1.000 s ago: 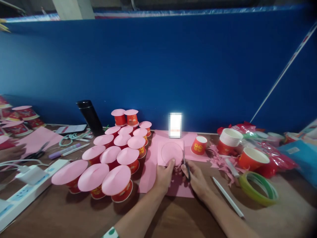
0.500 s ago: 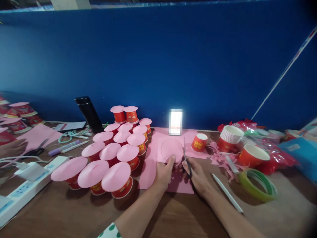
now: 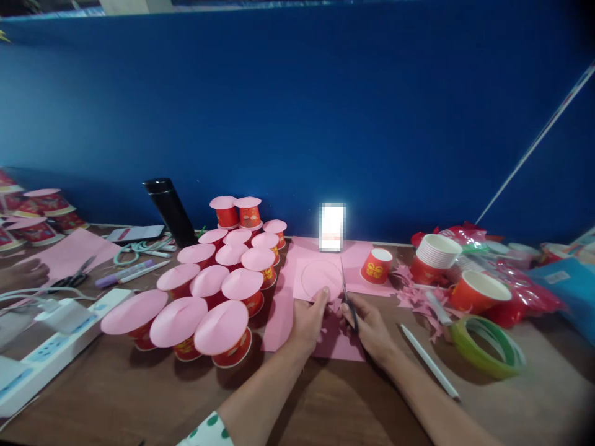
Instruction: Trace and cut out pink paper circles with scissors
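Observation:
My left hand (image 3: 307, 321) pinches the near edge of a small pink paper sheet (image 3: 320, 279) with a circle drawn on it. My right hand (image 3: 369, 325) grips a pair of scissors (image 3: 346, 294), blades pointing away from me along the sheet's right edge. Both hands rest over a larger pink sheet (image 3: 334, 344) on the brown table (image 3: 297, 402). Left of my hands stand several upturned red paper cups capped with pink paper discs (image 3: 222, 328).
A lit phone (image 3: 332, 227) leans on the blue wall. A lone red cup (image 3: 376, 266), stacked cups (image 3: 434, 259), pink scraps, a white pen (image 3: 430, 360) and a green tape ring (image 3: 488, 345) lie right. A black flask (image 3: 170, 212), power strip (image 3: 51, 337) and another person's hand (image 3: 23, 275) are left.
The scissors have tilted and shifted slightly left along the sheet's edge. My left thumb stays on the paper. The view has shifted a little.

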{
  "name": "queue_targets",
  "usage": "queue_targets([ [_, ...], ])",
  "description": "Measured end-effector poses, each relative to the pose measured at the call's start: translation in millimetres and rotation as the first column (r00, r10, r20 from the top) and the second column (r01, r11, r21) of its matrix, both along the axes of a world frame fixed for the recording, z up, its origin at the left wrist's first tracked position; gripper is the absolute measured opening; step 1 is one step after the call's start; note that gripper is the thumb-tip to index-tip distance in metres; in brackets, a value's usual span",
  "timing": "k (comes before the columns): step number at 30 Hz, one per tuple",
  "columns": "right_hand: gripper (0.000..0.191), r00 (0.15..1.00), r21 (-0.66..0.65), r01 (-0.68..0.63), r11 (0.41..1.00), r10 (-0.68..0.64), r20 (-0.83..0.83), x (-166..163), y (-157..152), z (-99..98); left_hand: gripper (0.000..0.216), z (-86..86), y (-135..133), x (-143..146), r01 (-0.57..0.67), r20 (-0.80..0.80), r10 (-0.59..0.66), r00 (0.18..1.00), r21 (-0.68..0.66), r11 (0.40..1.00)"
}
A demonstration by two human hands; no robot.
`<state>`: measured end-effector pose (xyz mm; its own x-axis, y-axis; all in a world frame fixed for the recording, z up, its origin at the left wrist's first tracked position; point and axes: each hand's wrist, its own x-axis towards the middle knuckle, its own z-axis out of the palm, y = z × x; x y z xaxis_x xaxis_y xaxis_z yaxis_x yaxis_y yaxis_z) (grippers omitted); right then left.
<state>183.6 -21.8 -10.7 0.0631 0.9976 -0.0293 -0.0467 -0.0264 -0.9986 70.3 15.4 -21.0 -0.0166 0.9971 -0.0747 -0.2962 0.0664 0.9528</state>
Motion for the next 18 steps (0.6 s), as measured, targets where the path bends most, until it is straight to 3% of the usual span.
queue_targets([
  [8,0.043,0.993,0.089,-0.043,0.995,0.032,0.117,1.0,0.8,1.9,0.032,4.5,-2.6,1.1,-0.008,0.056,0.007,0.998,0.009,1.000],
  [18,0.043,0.997,0.064,-0.047,0.997,0.042,0.071,1.5,0.5,1.2,0.027,7.8,-3.3,2.3,0.019,0.109,-0.020,0.994,0.003,1.000],
])
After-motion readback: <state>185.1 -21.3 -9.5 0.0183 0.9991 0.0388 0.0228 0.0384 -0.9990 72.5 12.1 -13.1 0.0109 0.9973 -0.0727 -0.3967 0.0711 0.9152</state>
